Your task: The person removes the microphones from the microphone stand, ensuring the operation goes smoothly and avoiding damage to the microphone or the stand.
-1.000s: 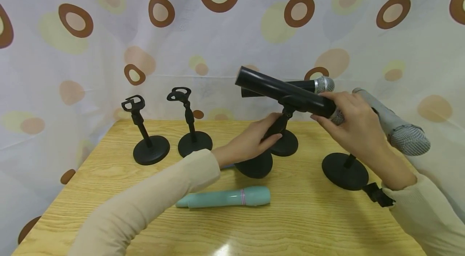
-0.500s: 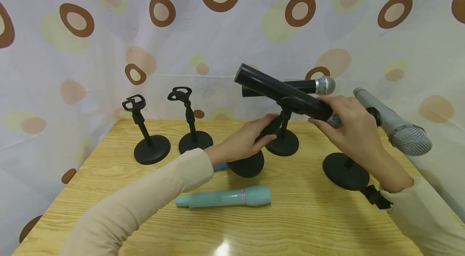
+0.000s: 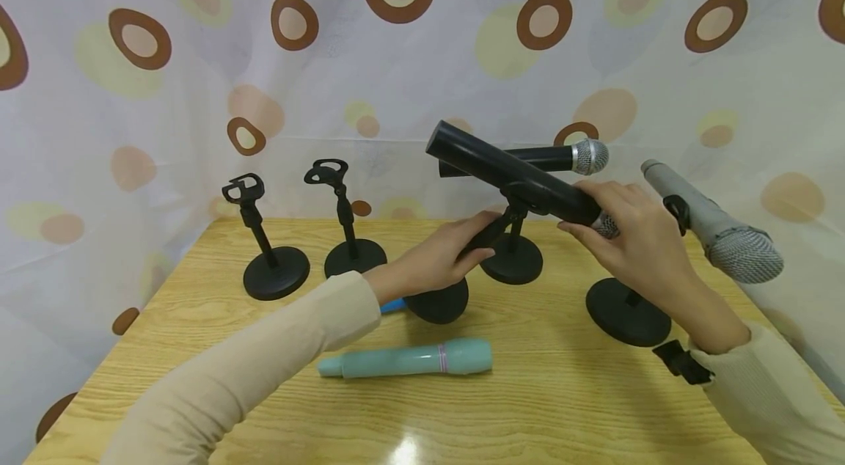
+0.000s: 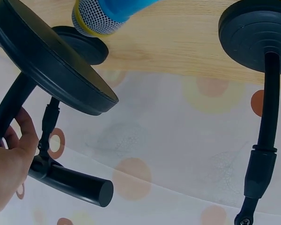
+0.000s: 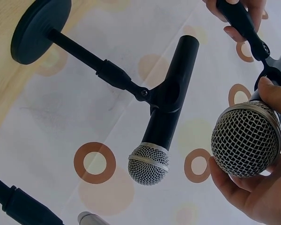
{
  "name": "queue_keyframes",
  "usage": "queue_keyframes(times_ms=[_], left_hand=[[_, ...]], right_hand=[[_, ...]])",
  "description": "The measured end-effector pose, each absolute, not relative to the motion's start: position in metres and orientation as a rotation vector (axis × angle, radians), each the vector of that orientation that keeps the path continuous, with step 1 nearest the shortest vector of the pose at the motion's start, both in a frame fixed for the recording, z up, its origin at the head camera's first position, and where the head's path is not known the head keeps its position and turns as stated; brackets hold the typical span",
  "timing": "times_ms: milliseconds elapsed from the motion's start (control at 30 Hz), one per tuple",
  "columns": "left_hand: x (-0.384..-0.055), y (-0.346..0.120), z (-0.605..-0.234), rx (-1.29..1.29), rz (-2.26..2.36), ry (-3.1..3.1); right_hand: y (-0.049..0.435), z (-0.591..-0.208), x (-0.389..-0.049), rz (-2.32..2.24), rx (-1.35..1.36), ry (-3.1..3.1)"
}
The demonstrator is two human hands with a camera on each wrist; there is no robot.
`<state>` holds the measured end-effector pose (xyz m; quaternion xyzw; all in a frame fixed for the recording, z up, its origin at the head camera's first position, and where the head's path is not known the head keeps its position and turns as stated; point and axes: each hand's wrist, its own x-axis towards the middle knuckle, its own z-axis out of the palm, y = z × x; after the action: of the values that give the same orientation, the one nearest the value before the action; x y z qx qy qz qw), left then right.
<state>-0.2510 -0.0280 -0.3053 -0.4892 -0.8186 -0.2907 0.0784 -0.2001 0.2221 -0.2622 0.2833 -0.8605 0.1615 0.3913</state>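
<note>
The black round-based stand (image 3: pixel 437 304) has shifted left over the last second, uncovering more of the bright-blue microphone (image 3: pixel 393 305) behind it; the black cylindrical microphone with a silver mesh head (image 3: pixel 472 152) remains in its clip, so the two seem joined and moving together. The left hand (image 3: pixel 449 252) curls its fingers round the stem, its base tilted, apparently off the pale wooden tabletop (image 3: pixel 541 414). The right hand (image 3: pixel 637 234) grips the microphone's mesh-head end between thumb and fingers.
</note>
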Motion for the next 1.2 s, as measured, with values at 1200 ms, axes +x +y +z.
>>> queue_keyframes(times_ms=[1200], left_hand=[[-0.249, -0.054, -0.294, -1.407, -0.602, -2.606]], right_hand=[[0.227, -0.261, -0.2, 0.564, 0.82, -2.324]])
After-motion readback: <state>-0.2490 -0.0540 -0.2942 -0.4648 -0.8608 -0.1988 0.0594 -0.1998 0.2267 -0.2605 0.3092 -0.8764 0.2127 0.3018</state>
